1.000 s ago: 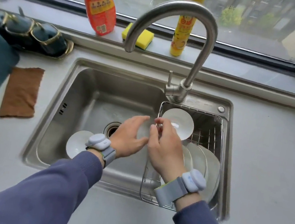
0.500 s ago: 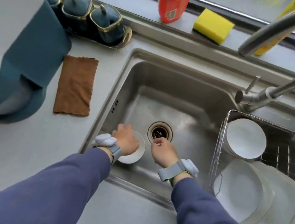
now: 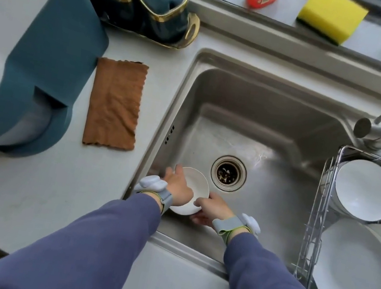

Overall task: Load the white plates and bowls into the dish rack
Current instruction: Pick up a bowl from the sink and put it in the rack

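Head view, sole entry. Landmark: drain (image 3: 228, 173) in the sink (image 3: 255, 100) floor. Small white bowl (image 3: 192, 192): just left of and nearer the person than the drain, against the sink's near-left corner. Left hand (image 3: 176, 187): laid over the bowl's left rim, fingers curled round the rim, tips hidden. Right hand (image 3: 211, 210): at the bowl's near-right edge, thumb on the rim, other fingers tucked beneath, pinching it. Dish rack (image 3: 316, 217): well right of the drain, holding one larger bowl (image 3: 364, 190) at the far end and leaning plates (image 3: 352, 272) nearer the person. Risks, judged: a wet rim may slip from a thumb-only pinch and strike the steel floor; carried right, the bowl may knock the rack's wire edge or the stacked plates, since free slots look few. Change from half a second earlier: the right hand, then apart from the bowl beside the drain, now grips it; the left hand remains on it.
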{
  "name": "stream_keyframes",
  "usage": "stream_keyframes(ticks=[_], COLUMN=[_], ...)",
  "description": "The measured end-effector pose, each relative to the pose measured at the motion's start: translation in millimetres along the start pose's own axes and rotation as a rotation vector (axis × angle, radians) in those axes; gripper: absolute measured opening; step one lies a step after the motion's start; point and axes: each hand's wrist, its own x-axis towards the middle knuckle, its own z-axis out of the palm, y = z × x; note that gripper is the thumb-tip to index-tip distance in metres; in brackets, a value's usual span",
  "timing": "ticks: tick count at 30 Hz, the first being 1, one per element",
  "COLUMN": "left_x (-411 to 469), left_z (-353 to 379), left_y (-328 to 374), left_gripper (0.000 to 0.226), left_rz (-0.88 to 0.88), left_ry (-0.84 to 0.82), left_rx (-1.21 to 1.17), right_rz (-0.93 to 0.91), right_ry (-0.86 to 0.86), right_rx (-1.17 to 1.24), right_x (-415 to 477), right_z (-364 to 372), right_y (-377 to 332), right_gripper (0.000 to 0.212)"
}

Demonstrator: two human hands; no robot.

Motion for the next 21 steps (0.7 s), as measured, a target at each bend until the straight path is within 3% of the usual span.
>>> stream_keyframes(ticks=[9,14,17,21], left_x=[-34.8,-73.4,-100.5,-140.8], left_z=[-14.2,-35.3,-43.0,-39.5], left_y=[20.0,60.1,85.8,141.9], left_gripper=[0.052,0.041,0.033,0.039], left_rz=[0.121,0.236,0.295,0.384], left_ry=[0.093,0.166,0.229,0.296], left_rx=[-0.104,-0.24,-0.289,-0.362], right_rz=[-0.114,-0.338,-0.44,-0.536], right_ry=[0.051,0.302,0.428,0.615], right_rx=[0.071,-0.097,-0.232,-0.24], right_x=[-32.2,-85.5,-120.8,-161.4], right_z=[-37.4,-78.6,-104.3,-167.3], right_y=[-5.0,-20.4,-32.0,-32.6], right_gripper=[0.046,0.021,0.03,0.033])
